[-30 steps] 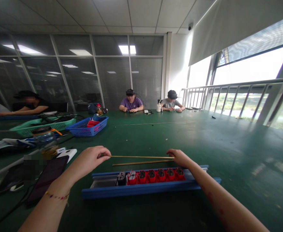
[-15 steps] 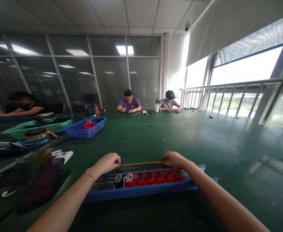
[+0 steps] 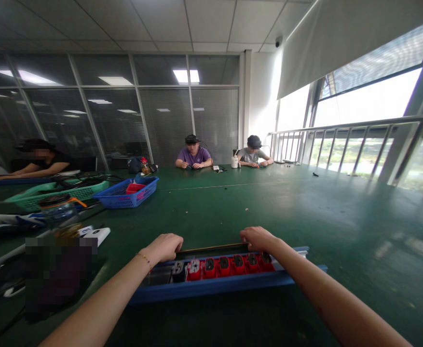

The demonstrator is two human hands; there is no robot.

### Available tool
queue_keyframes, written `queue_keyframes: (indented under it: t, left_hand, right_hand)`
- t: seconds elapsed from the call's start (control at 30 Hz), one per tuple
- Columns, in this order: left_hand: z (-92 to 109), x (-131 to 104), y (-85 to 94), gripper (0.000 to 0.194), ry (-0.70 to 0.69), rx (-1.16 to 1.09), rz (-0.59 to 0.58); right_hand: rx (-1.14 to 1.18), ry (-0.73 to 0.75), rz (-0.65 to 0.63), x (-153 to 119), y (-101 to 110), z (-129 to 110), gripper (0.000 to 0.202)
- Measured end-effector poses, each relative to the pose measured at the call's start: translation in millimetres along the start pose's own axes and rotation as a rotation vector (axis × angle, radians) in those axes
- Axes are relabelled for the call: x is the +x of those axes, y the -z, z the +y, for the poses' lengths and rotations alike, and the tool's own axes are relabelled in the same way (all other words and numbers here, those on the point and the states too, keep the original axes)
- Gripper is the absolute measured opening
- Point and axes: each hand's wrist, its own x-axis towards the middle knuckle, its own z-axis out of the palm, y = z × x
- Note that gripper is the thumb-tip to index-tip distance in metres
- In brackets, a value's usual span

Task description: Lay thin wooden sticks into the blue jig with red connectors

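A thin yellowish strip (image 3: 213, 248) stretches between my two hands, just beyond a blue-edged metal rail (image 3: 229, 285). My left hand (image 3: 170, 245) is closed on its left end, and my right hand (image 3: 255, 237) is closed on its right end. Several red blocks with dark tops (image 3: 224, 265) sit in a row in the rail. To their left are a red block with a grey top (image 3: 194, 269) and a black block (image 3: 178, 271). The rail's left part holds no block.
At the left lie a blue basket (image 3: 126, 195) with a red box, a green basket (image 3: 26, 197) with cables, a jar (image 3: 57, 212), a white device (image 3: 102, 235) and a dark phone (image 3: 6, 274). Three people sit at tables farther back.
My left hand has shifted slightly right, and my right hand slightly left. The strip between them has come a little nearer to the rail's far edge.
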Motion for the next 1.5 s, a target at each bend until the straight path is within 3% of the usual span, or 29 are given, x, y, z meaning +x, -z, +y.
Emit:
queue_keyframes:
  t: [0.1, 0.27, 0.37, 0.5, 0.77, 0.93, 1.03, 1.23, 1.5]
  left_hand:
    - [2.0, 1.1, 1.9, 0.016, -0.018, -0.026, 0.033]
    - [0.2, -6.2, 9.3, 0.011, -0.025, -0.141, 0.139]
    - [2.4, -20.1, 16.5, 0.016, -0.036, -0.287, 0.198]
    - [17.2, -44.5, 23.2, 0.023, -0.051, -0.584, 0.270]
    - [39.6, -66.2, 14.9, 0.037, 0.090, -0.680, 0.358]
    - [37.7, -72.6, 13.7, 0.035, 0.082, -0.676, 0.305]
    - [38.7, -75.5, 13.3, 0.035, 0.080, -0.657, 0.252]
    - [40.8, -75.8, 7.9, 0.039, 0.109, -0.621, 0.219]
    - [39.8, -75.2, 3.3, 0.040, 0.091, -0.584, 0.185]
  right_hand:
    - [0.027, -0.036, 0.084, -4.3, -2.7, 3.8, 0.020]
    - [0.303, -0.158, 0.392, -13.9, 3.6, 13.3, 0.019]
    - [0.498, -0.160, 0.442, -24.6, 13.8, 12.8, 0.021]
    - [0.583, -0.183, 0.500, -48.7, 21.1, 1.5, 0.019]
    - [0.805, -0.121, 0.463, -83.6, 20.0, -16.6, 0.030]
    - [1.032, -0.081, 0.261, -90.0, 24.2, -15.7, 0.034]
    - [1.138, -0.134, 0.250, -90.9, 24.5, -14.8, 0.034]
    - [1.081, -0.184, 0.231, -90.9, 19.4, -10.4, 0.033]
    - [0.923, -0.104, 0.200, -91.2, 16.6, -8.8, 0.033]
